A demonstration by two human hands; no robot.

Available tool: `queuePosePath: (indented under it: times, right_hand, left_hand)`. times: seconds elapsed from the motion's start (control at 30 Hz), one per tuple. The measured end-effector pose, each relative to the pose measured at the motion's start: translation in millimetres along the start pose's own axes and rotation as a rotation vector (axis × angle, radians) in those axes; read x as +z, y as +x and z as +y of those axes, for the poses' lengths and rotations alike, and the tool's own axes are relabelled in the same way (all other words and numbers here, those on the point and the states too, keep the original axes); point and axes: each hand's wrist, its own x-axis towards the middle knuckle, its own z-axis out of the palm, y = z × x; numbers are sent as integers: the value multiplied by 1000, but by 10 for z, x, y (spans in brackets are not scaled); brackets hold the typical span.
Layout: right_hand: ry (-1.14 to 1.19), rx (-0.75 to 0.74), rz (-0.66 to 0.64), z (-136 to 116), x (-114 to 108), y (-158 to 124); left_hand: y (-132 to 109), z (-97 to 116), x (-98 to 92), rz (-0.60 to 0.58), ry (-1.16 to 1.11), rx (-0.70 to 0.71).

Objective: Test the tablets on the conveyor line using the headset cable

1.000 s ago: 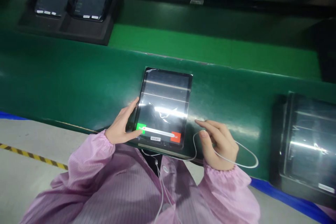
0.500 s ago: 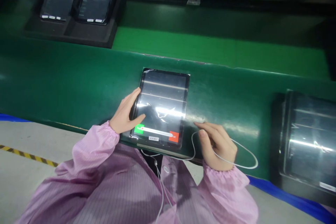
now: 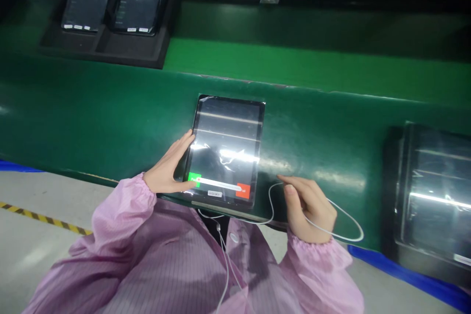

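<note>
A black tablet (image 3: 225, 149) in glossy film lies flat on the green belt (image 3: 110, 117) in front of me, its screen showing a green button at the lower left and a red one at the lower right. My left hand (image 3: 170, 169) rests on the tablet's left edge, fingers spread, the thumb on the green button. To the right of the tablet my right hand (image 3: 307, 208) lies on the belt, fingers curled around a thin white cable (image 3: 348, 228) that loops right and runs back under the tablet's near edge.
A black foam tray (image 3: 106, 46) at the far left carries two wrapped tablets. Another wrapped tablet (image 3: 434, 191) on a dark tray sits at the right edge. A grey floor with a yellow-black stripe (image 3: 44, 218) lies below the belt.
My left thumb lifted onto the screen above the green button and has come back down onto it. The right hand drew slightly nearer me with the cable.
</note>
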Motion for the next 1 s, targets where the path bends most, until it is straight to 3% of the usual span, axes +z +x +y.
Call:
queuePosePath:
  times: [0.3, 0.63, 0.77, 1.0]
  right_hand:
    - [-8, 8, -3, 21, -23, -31]
    - [-9, 24, -8, 24, -20, -44]
    - [-3, 10, -13, 6, -20, -28]
    - [67, 212, 0, 66, 118, 163]
  left_hand:
    - [4, 0, 7, 35, 19, 6]
    - [254, -3, 39, 292, 247, 3]
    - [298, 13, 79, 297, 351, -23]
    - [209, 23, 119, 339, 287, -122]
